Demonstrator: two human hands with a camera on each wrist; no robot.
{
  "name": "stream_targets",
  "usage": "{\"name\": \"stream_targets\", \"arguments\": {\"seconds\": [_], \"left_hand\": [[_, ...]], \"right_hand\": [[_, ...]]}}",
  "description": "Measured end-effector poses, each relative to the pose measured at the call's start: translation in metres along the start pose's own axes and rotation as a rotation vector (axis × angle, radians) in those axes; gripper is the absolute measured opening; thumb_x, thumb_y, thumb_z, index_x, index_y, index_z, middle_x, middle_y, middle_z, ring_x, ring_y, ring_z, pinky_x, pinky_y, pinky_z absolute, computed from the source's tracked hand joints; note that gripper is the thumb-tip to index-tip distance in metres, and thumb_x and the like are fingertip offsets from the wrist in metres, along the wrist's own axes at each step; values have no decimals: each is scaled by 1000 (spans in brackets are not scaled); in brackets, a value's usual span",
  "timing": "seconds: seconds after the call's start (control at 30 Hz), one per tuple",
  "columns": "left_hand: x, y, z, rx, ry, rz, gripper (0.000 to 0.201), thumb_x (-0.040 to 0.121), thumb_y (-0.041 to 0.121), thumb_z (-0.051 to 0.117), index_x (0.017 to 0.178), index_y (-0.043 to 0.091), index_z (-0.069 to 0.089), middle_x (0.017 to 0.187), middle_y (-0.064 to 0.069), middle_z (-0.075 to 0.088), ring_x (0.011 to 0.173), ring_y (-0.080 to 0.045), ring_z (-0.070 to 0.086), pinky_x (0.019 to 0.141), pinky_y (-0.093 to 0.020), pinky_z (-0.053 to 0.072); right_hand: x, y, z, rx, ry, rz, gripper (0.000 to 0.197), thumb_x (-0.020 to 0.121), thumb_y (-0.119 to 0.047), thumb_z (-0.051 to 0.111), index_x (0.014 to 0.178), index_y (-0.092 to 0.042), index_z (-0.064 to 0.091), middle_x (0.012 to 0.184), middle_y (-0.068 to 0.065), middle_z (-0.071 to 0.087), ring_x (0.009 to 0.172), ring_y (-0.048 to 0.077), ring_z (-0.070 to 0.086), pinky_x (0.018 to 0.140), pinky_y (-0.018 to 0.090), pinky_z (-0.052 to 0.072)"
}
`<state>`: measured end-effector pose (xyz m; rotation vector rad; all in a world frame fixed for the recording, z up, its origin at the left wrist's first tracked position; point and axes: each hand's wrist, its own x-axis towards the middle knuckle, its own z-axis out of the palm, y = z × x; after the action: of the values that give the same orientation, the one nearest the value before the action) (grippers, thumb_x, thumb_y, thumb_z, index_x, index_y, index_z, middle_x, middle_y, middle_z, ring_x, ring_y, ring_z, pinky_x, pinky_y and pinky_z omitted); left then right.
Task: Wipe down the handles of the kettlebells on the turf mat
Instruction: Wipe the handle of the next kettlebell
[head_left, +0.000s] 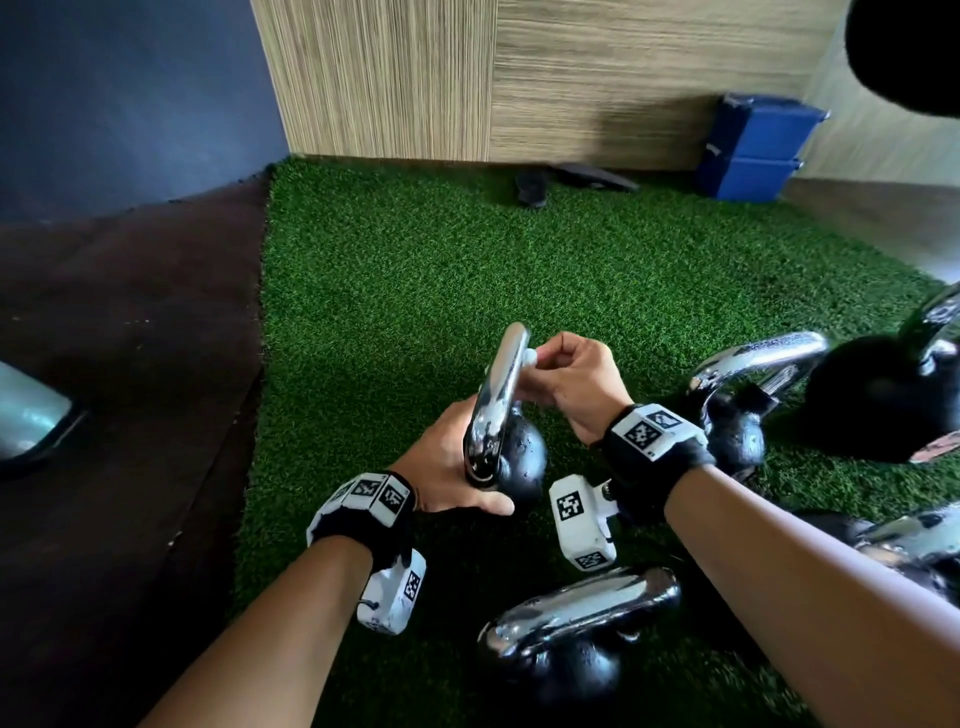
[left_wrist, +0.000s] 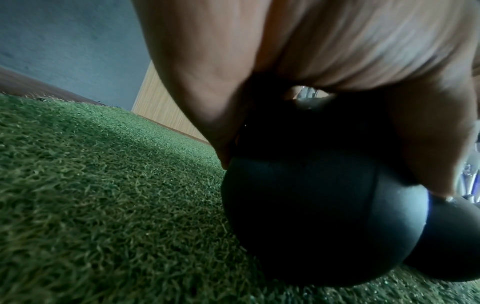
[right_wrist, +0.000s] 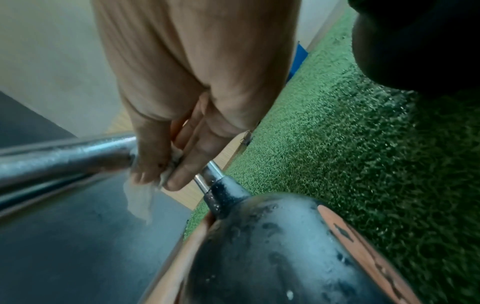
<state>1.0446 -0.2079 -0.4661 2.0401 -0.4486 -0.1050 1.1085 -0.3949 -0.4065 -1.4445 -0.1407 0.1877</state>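
Closest kettlebell (head_left: 558, 644) is sitting unattended on the turf mat (head_left: 415, 291) while the left hand (head_left: 447, 467) is gripping a small kettlebell (head_left: 511, 457) and the right hand (head_left: 571, 384) is pinching a white wipe (right_wrist: 139, 195) against its chrome handle (head_left: 501, 384), so I'm guessing several still need wiping

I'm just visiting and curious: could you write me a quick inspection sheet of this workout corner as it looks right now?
Surface: green turf mat, dark floor beside it.
Job's things: small kettlebell tipped up, chrome handle raised; white wipe against the handle; at least four more kettlebells on the turf.
Clutter: dark flat items at the far edge of the turf; what they are is unclear.
Grippers: left hand grips the kettlebell's body; right hand pinches the wipe in its fingers.
Cables: nothing seen.
Surroundings: wood-grain wall panel, blue wall, stacked blue boxes.
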Motion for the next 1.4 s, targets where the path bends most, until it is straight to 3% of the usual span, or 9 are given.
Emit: {"name": "stream_targets", "arguments": {"seconds": [0.23, 0.37, 0.53, 0.73, 0.87, 0.97, 1.07, 1.23, 1.4], "left_hand": [[-2, 3, -3, -24, -10, 1, 112, 51, 31, 102, 125, 78, 31, 141, 6, 53, 131, -7, 52, 112, -36, 43], [-1, 4, -2, -18, -9, -23, 114, 48, 34, 101, 124, 79, 29, 143, 6, 51, 135, -12, 49, 115, -46, 42], [2, -1, 1, -34, -1, -11, 112, 48, 30, 101, 123, 78, 33, 136, 17, 55, 127, -2, 54, 110, -37, 47], [-1, 1, 4, -29, 20, -28, 106, 49, 23, 101, 114, 79, 38, 121, 27, 60, 108, 16, 58, 85, 0, 44], [-5, 16, -2, 169, -8, -90, 105, 54, 38, 98, 138, 51, 37, 143, 11, 49, 131, -5, 48, 113, -28, 40], [-12, 28, -5, 306, -62, -132, 121, 53, 52, 94, 154, 39, 26, 159, 14, 34, 147, -10, 33, 123, -35, 29], [-27, 45, -7, 316, -79, -143, 142, 50, 69, 90, 160, 37, 6, 165, 15, 26, 150, -6, 29, 124, -37, 30], [-43, 82, -9, 349, 281, 99, 81, 67, 64, 77, 138, 38, 47, 126, 16, 63, 115, -3, 59, 101, -34, 53], [-42, 98, -20, 440, 262, 12, 54, 70, 28, 81, 120, 37, 61, 93, 14, 60, 84, -7, 61, 71, -15, 49]], "right_hand": [[5, -2, 4, -398, 105, -192, 18, 80, 1, 76, 79, -1, 58, 82, 23, 70, 72, 44, 70, 65, 57, 60], [12, 2, 9, -562, 240, -197, 19, 81, -3, 71, 74, -16, 59, 74, 8, 70, 67, 31, 70, 58, 52, 60], [20, 8, 15, -492, 294, -82, 18, 85, -5, 65, 72, -16, 57, 84, 18, 68, 82, 47, 67, 70, 62, 57], [15, 6, 17, -534, 284, 49, 13, 82, -12, 68, 72, -12, 60, 60, 8, 70, 59, 27, 72, 53, 35, 61], [2, -1, 17, -621, 213, 82, 15, 84, -13, 73, 83, -7, 59, 61, 5, 71, 48, 14, 70, 40, 22, 52], [-2, -17, 14, -767, 139, 39, 37, 84, -11, 76, 110, -9, 50, 90, 9, 66, 69, 26, 72, 55, 35, 61], [-8, -37, 11, -1021, -4, -207, 65, 83, 2, 71, 138, -15, 42, 86, 1, 66, 60, 9, 65, 48, 17, 53], [-16, -66, 22, -1341, -198, -331, 65, 83, -2, 74, 141, -24, 52, 116, 5, 72, 95, 17, 72, 82, 26, 58], [-29, -83, 24, -1408, -217, -246, 52, 88, -6, 69, 135, -24, 58, 116, 5, 72, 97, 19, 72, 84, 33, 60]]}}
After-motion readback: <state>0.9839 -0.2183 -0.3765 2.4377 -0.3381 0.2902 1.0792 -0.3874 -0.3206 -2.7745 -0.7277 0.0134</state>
